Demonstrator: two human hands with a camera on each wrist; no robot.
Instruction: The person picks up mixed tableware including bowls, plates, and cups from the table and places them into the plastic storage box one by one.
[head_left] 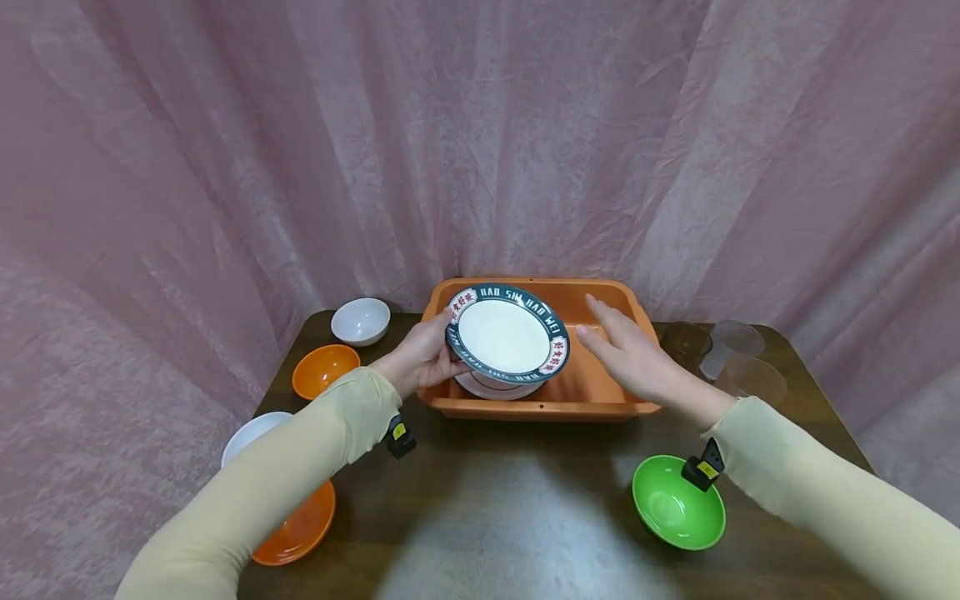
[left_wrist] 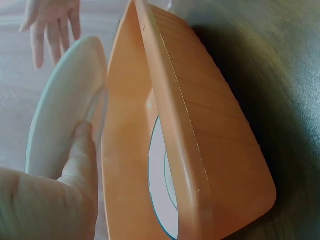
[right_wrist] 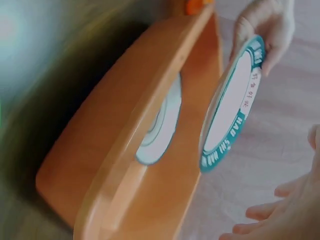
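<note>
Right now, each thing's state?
Teal-rimmed plate: tilted, gripped by left hand
Right hand: extended, empty
Orange tub: upright
Lower plate: inside tub
Green bowl: upright
Back white bowl: upright
Back orange bowl: upright
Front white dish: partly hidden
Front orange dish: partly hidden
Transparent cups: orientation unclear

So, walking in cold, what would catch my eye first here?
Probably the white plate with the lettered teal rim, which the left hand holds tilted over the orange basin. A second plate lies inside the basin, and the right hand is outstretched near its right side. Closer to the viewer, a bright green bowl sits on the dark table.
</note>
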